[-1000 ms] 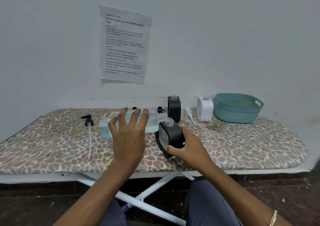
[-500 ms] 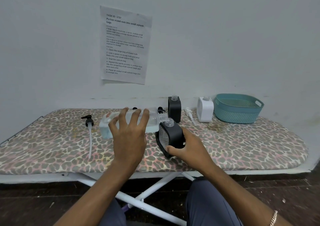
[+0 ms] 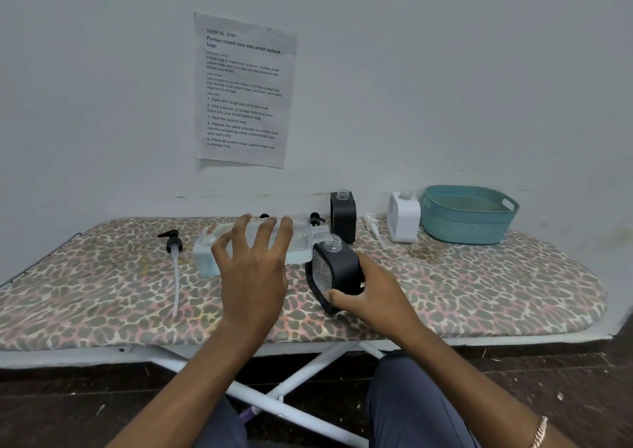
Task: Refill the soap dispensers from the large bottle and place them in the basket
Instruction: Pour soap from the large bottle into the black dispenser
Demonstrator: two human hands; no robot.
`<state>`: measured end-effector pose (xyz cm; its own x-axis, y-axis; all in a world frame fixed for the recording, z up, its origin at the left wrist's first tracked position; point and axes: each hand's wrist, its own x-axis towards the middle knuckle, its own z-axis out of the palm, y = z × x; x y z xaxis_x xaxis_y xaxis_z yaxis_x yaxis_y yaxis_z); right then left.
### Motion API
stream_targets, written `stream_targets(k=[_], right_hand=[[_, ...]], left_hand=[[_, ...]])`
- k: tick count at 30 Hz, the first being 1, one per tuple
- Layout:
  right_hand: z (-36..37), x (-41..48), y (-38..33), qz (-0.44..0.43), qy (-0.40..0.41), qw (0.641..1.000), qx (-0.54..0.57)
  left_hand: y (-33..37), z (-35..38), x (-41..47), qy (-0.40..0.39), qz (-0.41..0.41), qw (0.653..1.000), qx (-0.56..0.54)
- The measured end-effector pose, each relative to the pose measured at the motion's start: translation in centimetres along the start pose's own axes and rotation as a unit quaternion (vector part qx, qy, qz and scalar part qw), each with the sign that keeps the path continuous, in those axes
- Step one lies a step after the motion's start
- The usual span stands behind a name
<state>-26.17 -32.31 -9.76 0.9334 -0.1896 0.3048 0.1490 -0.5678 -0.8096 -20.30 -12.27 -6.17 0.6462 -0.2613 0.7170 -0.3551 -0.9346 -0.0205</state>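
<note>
My left hand (image 3: 255, 269) grips the large clear bottle (image 3: 212, 247), which lies almost horizontal above the board with its threaded mouth right over the open neck of a black soap dispenser (image 3: 337, 269). That dispenser is tilted to the left, and my right hand (image 3: 371, 296) holds it from the right and below. A second black dispenser (image 3: 342, 216) and a white dispenser (image 3: 404, 216) stand open-necked near the wall. The teal basket (image 3: 469, 221) sits at the far right with nothing visible in it.
All of it rests on a leopard-print ironing board (image 3: 102, 293) against a white wall. A black pump head with a long tube (image 3: 174, 262) lies at the left. A white pump (image 3: 371, 223) lies between the standing dispensers, and a black pump (image 3: 315, 219) lies behind the bottle.
</note>
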Motion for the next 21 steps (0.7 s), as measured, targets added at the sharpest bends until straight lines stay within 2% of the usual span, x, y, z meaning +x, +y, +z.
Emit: stream_targets(k=[21], right_hand=[[-0.08, 0.03, -0.11, 0.002, -0.004, 1.000, 0.000]], left_hand=[[-0.06, -0.08, 0.00, -0.002, 0.003, 1.000, 0.002]])
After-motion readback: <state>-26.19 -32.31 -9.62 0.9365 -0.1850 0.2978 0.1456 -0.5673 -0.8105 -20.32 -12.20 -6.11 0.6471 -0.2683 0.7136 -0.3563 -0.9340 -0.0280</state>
